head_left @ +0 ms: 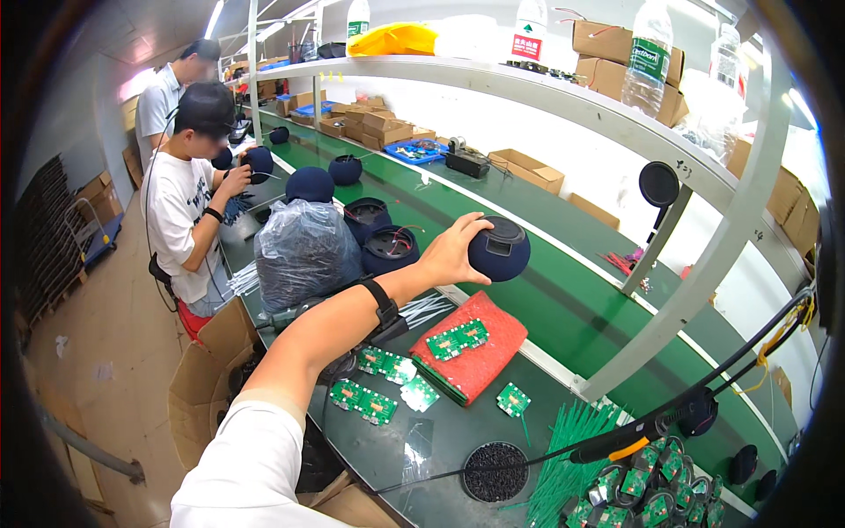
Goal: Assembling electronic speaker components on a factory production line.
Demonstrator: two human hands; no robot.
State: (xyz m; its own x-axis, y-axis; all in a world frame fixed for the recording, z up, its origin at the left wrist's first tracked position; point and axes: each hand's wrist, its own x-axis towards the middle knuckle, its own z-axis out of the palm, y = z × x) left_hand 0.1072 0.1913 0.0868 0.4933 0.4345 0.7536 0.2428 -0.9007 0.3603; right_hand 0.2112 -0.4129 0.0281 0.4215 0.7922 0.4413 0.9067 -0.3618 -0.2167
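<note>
My left hand [453, 253] reaches out to the right and grips a round dark blue speaker housing [499, 264] by its left side. The black face of the housing, with a rectangular recess, is turned up toward me. It is over the edge of the green conveyor belt [563, 290]. Just below it on the bench lies a red bubble-wrap sheet [480, 352] with a green circuit board [458, 340] on top. More open housings [390, 249], one with red wires showing, stand left of my hand by a clear plastic bag [308, 251] of dark items. My right hand is out of view.
Loose circuit boards [363, 401] and a round tray of black bits [495, 472] lie on the dark bench. At the lower right are green wires [572, 449] and a heap of boards. A shelf post [695, 282] rises beyond the belt. Two people [189, 189] work at left.
</note>
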